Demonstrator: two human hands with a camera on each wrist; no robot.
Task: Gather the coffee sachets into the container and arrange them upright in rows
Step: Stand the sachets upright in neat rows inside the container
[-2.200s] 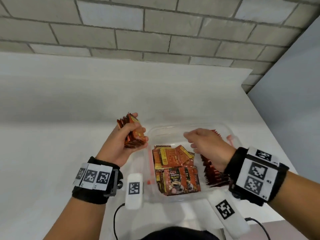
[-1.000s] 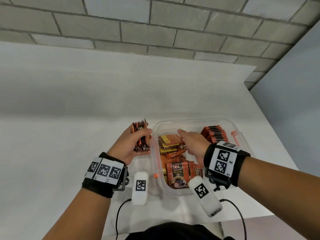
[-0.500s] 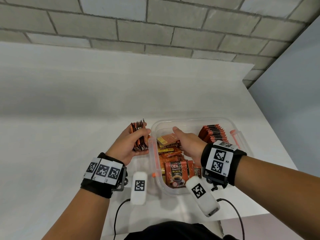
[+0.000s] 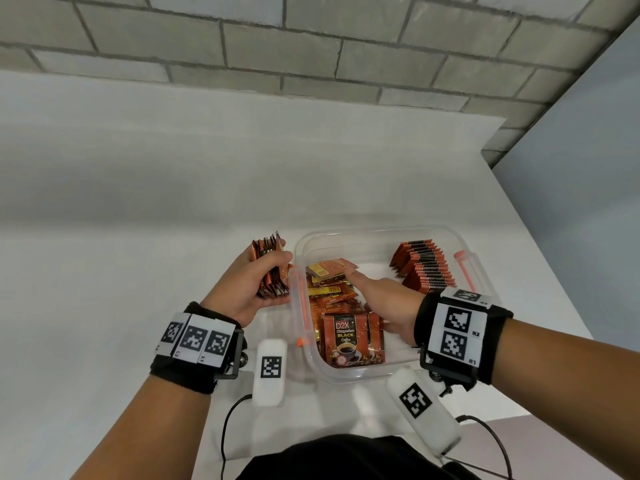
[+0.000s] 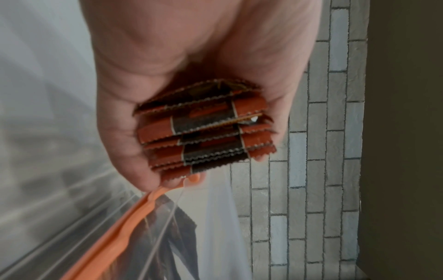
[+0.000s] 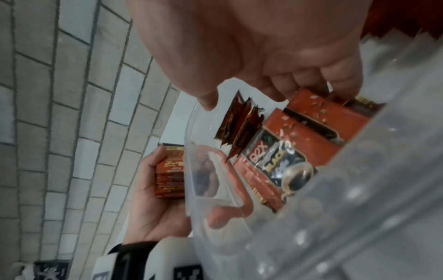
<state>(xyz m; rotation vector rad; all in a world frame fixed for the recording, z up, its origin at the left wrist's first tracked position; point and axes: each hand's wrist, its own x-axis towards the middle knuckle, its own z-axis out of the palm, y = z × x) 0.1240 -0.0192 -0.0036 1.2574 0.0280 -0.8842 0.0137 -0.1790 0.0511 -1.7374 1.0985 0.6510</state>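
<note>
From the head view, a clear plastic container [image 4: 377,237] with orange side latches sits on the white tabletop [image 4: 138,237], close to the person. The left hand [image 4: 247,284] is just outside the container's left wall, fingers [image 4: 273,259] curled round a stack of sachets [image 4: 272,268] held on edge. The right hand [image 4: 388,301] reaches into the container over a loose heap of sachets [image 4: 329,292], thumb stretched toward the far end; its fingers are hidden below the palm here. At the near end one sachet [image 4: 346,341] lies face up, printed "BLACK Coffee". Along the right wall a row of upright sachets [image 4: 424,268] leans together (orange and black top edges showing).

In the left wrist view, the stack of sachets [image 5: 203,128] lies pressed in the palm with thumb and fingers closed on either side, serrated edges toward the camera. An orange latch [image 5: 134,214] and the clear rim are just below.

The right wrist view shows the right hand's fingers [image 6: 309,79] bent down, their tips touching the top edge of the printed sachets [image 6: 311,121]; whether they actually grip one I cannot tell. Beyond the clear wall, the left hand [image 6: 153,199] holds its stack [image 6: 170,174].
</note>
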